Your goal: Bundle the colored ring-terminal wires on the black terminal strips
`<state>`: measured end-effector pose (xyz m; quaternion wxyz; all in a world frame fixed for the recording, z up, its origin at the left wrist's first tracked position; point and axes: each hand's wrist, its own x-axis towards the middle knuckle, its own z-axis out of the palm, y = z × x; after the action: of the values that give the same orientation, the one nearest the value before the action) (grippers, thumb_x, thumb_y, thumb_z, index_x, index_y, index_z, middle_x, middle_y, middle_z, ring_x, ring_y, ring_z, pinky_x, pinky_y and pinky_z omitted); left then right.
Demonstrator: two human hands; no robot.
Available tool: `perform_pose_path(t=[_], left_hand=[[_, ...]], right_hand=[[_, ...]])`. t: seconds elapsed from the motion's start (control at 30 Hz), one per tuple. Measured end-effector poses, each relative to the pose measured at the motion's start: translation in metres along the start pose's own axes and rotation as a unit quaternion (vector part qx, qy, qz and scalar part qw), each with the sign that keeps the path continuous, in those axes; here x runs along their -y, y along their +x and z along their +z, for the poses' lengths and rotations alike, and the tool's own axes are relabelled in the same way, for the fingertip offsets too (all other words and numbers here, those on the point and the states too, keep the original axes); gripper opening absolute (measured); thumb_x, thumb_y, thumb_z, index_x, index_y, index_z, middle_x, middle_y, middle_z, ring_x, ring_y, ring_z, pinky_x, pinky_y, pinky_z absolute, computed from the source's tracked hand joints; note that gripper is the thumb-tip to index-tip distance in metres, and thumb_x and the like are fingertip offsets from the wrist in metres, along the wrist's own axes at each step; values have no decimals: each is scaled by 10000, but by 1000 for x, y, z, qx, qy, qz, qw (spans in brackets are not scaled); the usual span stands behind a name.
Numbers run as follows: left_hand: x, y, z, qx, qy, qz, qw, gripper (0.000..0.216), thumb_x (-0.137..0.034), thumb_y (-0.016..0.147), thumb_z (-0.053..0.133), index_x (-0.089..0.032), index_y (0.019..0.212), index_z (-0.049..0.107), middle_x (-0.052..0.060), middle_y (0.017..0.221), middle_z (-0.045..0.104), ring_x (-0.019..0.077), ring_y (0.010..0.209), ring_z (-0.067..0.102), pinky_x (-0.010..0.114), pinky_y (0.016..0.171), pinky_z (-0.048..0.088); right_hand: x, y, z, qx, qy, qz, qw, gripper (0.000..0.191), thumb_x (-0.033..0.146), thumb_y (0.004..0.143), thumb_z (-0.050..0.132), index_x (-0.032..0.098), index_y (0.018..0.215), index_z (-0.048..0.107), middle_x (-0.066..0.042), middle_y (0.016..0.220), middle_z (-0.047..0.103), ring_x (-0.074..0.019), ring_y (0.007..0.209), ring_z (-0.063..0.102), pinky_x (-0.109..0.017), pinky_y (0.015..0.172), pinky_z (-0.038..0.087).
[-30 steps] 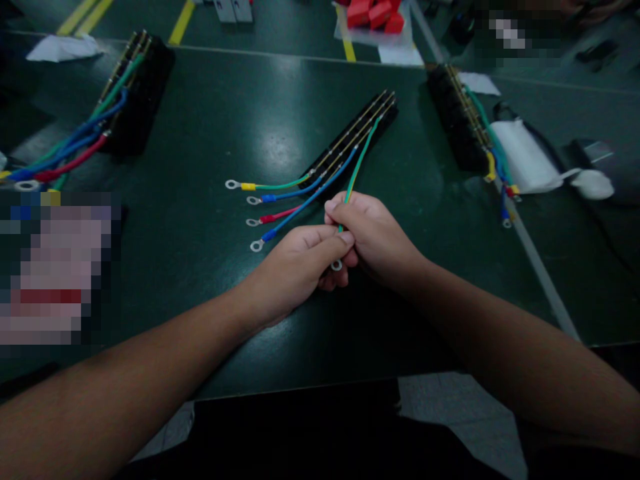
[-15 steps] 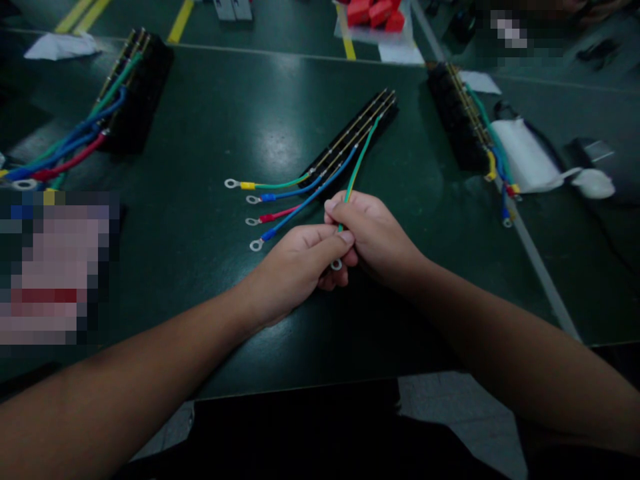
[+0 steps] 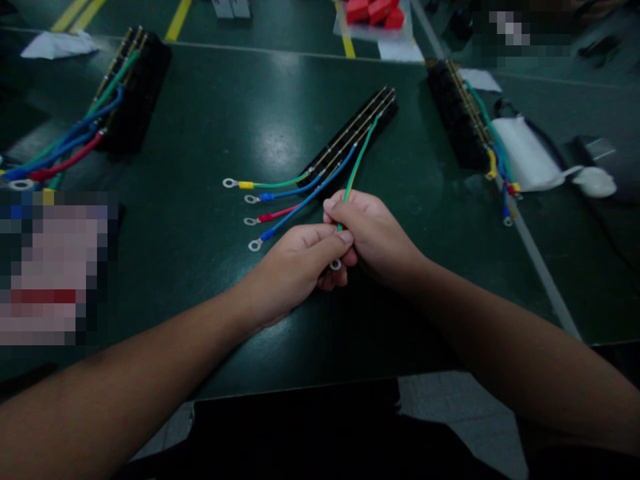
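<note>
A green-yellow wire (image 3: pixel 358 163) runs from the black terminal strip (image 3: pixel 352 131) down into both my hands. My left hand (image 3: pixel 314 255) pinches its lower end, where a ring terminal (image 3: pixel 335 265) sticks out below the thumb. Just above, my right hand (image 3: pixel 370 227) grips the same wire between thumb and fingers. To the left of my hands lie the strip's other leads: a green wire with a yellow sleeve (image 3: pixel 246 185), blue wires with blue sleeves (image 3: pixel 269 235), and a red wire (image 3: pixel 273 216). Each of these ends in a ring terminal.
Wired black strips lie at left (image 3: pixel 137 100) and right (image 3: pixel 457 120). A blurred-out flat object (image 3: pixel 60 267) sits at the left. Red parts (image 3: pixel 373 12) in a plastic bag are at the back, and a white pouch (image 3: pixel 525 155) lies right, all on the green table (image 3: pixel 210 113).
</note>
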<state>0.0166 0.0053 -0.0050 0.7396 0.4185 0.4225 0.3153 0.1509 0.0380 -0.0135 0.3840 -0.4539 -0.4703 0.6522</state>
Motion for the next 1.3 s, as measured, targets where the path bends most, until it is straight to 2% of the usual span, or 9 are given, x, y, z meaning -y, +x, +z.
perform_pose_path(t=[1.1,1.3], left_hand=[[1,0,-1,2,1,1,1000,274,-320,952,583,-165,733,640,-13,586,595,67,514,495,180,503,372],[1,0,0,-9,5,-4,1000,273,-324,945,590,-169,726,641,-14,580,588,67,509,491,179,499,366]], right_hand=[[1,-1,0,8,2,7,1000,210,293,920,609,222,747,514,58,454,458,-103,372,445,-199,364,337],[0,0,-1,2,-6,1,1000,209,302,899,642,219,753,518,50,504,474,-102,408,455,-204,384,355]])
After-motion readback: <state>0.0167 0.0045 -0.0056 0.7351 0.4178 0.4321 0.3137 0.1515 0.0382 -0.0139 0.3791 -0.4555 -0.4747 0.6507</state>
